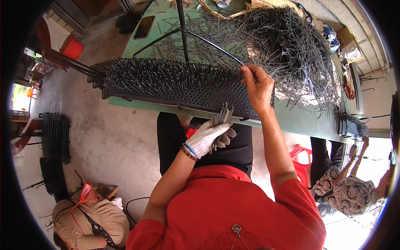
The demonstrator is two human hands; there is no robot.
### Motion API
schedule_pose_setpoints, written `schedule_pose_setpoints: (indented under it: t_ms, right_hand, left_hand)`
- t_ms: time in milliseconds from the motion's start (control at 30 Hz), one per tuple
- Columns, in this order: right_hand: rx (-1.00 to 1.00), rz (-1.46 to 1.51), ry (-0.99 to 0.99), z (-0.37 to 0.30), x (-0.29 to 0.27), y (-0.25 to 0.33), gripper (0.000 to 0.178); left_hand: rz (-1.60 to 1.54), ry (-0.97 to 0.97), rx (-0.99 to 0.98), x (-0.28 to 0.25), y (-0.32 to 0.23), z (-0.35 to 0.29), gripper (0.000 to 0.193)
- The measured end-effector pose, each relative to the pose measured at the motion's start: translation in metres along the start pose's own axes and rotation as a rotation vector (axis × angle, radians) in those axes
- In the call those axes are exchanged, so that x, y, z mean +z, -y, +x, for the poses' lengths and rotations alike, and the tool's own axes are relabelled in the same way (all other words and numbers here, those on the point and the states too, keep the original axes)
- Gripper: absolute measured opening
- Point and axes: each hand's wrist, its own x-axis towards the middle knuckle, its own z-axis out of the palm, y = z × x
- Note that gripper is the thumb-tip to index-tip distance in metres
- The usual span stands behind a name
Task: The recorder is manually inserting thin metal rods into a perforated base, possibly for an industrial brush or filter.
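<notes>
Black tray (238, 98), grey rods (224, 116), green table (310, 121), white glove (205, 136), red top (233, 200), black-and-white floral shirt (353, 195)

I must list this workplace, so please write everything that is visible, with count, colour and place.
table: 1, green, upper half
perforated board: 1, black, along table's near edge
standing strips: many, black, in board
loose strips: many, dark grey, on table
frame: 1, black, behind board
phone: 1, dark, table's upper left
bucket: 1, red, upper left
stool: at least 1, red, right
stacks: at least 2, black, left edge
rack: 1, dark, right table end
co-workers: 2, tan and patterned clothing, lower left, lower right
bundle: 1, grey, in left hand
top: 1, red, lower centre
trousers: 1 pair, black, centre
left hand: 1, white glove, below board
right hand: 1, bare, at board's right end
</notes>
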Motion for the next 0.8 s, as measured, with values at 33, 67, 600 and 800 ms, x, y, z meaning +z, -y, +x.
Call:
schedule_pose_setpoints:
  t_ms: [33, 67, 600, 800]
  right_hand:
    - [0.007, 0.017, -0.007, 0.000, 0.001, -0.003, 0.014]
    - [0.014, 0.032, -0.015, -0.001, 0.002, -0.006, 0.013]
    - [-0.253, 0.001, -0.001, -0.006, 0.010, -0.008, 0.008]
    - [-0.420, -0.159, -0.021, -0.001, 0.007, -0.007, 0.008]
  left_hand:
    - [-0.020, 0.005, -0.004, -0.001, 0.000, 0.000, 0.028]
    - [-0.020, 0.005, -0.004, -0.001, 0.000, 0.000, 0.028]
    - [0.036, -0.036, 0.018, 0.006, -0.002, -0.003, 0.027]
    - [0.048, -0.059, 0.006, 0.006, 0.000, -0.003, 0.027]
